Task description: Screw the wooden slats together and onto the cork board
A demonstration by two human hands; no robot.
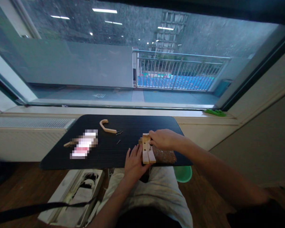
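Observation:
A pale wooden piece with several dark holes (145, 150) lies on the dark table top, close to its front edge. My left hand (135, 163) grips it from the left, fingers along its side and thumb at the near end. Over its far right part is my right hand (163, 139), fingers curled closed; a small dark thing shows below them, too hidden to name. A brown, shiny flat pad (166, 155) lies beside and partly under the wood. Further left rest a curved wooden hook (108, 129) and several thin screws (119, 132).
A pixelated pink-and-white item (84, 144) lies on the left of the black table (104, 161), by a wooden stick (67, 144). Below are a green bin (183, 174) and an open white case (78, 202). A green cloth (215, 112) sits on the windowsill.

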